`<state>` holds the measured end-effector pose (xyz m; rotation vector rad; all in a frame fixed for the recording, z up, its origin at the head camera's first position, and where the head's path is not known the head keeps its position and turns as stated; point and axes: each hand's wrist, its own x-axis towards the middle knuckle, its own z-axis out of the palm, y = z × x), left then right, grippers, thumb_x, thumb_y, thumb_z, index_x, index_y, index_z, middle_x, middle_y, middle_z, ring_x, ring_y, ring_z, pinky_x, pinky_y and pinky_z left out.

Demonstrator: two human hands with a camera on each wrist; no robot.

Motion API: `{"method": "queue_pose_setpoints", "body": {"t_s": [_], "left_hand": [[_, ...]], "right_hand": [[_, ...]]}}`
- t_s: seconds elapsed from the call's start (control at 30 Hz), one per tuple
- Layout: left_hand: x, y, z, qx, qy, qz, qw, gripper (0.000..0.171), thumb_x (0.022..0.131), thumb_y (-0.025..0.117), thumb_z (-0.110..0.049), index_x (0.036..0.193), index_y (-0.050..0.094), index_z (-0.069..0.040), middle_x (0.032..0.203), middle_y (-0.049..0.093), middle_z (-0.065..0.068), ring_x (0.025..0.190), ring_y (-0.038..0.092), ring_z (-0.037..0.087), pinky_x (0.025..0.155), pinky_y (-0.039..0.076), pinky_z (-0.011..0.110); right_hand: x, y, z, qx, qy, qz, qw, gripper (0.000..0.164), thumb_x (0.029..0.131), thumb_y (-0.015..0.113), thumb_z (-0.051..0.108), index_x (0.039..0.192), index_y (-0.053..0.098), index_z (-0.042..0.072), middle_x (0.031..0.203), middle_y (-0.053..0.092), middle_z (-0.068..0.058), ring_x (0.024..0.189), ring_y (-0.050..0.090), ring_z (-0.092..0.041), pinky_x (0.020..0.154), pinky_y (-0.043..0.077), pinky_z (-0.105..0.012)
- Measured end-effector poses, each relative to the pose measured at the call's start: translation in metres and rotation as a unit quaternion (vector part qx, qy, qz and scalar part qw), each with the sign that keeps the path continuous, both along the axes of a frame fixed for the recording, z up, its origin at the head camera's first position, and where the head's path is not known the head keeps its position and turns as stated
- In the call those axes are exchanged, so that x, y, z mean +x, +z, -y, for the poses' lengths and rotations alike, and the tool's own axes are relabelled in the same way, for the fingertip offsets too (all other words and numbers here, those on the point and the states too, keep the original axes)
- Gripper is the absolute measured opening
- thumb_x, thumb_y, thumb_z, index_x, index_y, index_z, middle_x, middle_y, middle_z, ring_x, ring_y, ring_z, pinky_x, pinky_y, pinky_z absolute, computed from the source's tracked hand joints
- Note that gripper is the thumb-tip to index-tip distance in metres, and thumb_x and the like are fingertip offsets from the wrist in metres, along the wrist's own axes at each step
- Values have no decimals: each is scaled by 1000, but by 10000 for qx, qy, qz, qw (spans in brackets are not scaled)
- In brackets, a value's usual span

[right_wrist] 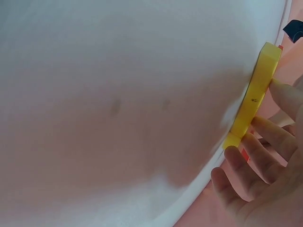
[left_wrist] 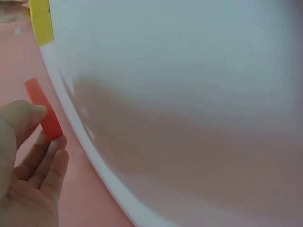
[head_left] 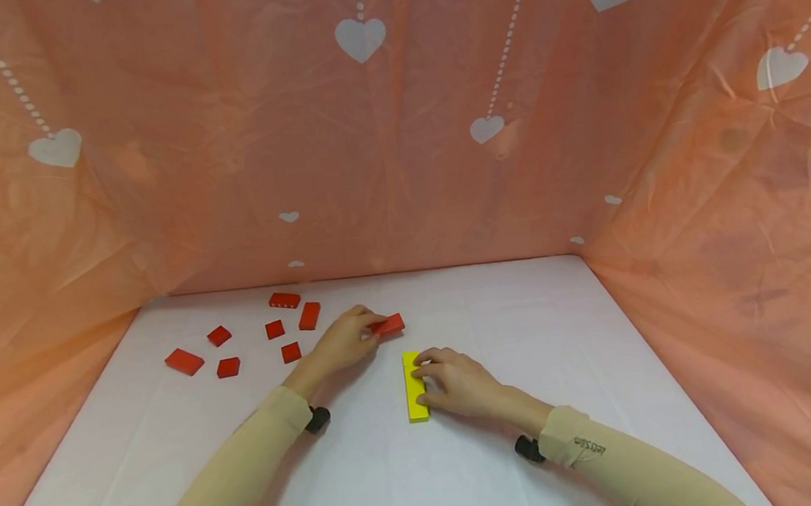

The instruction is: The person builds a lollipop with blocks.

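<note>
My left hand [head_left: 346,339] pinches a flat rectangular red block [head_left: 391,325] between thumb and fingers, past the far end of the yellow pieces. In the left wrist view the red block [left_wrist: 45,111] stands out beyond the thumb. A long yellow block [head_left: 416,395] lies on the table, pointing away from me, with a short yellow block [head_left: 410,358] against its far end. Along their right side is my right hand [head_left: 462,381], its spread fingertips touching the yellow pieces. The right wrist view shows the fingers loosely bent beside the long yellow block [right_wrist: 258,90].
Several loose red blocks, some square like this one [head_left: 291,352] and some oblong like this one [head_left: 184,362], lie scattered at the left of the white table [head_left: 526,331]. A pink curtain [head_left: 399,166] with white hearts surrounds its back and sides.
</note>
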<state>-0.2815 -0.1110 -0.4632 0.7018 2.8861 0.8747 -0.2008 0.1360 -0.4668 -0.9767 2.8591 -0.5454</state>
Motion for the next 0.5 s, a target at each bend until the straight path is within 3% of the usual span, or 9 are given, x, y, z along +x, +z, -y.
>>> {"method": "queue_pose_setpoints", "body": {"t_s": [0.5], "left_hand": [[1,0,-24,-319,-586,175,9976,37,96,74,-9,133,72,-10,118,66,6,108,63,23,101,55,40]], "right_hand": [[1,1,0,24,30,-27,10000,42,95,77,35,128,74,10,138,62,-5,125,60,-26,106,51,-46]]}}
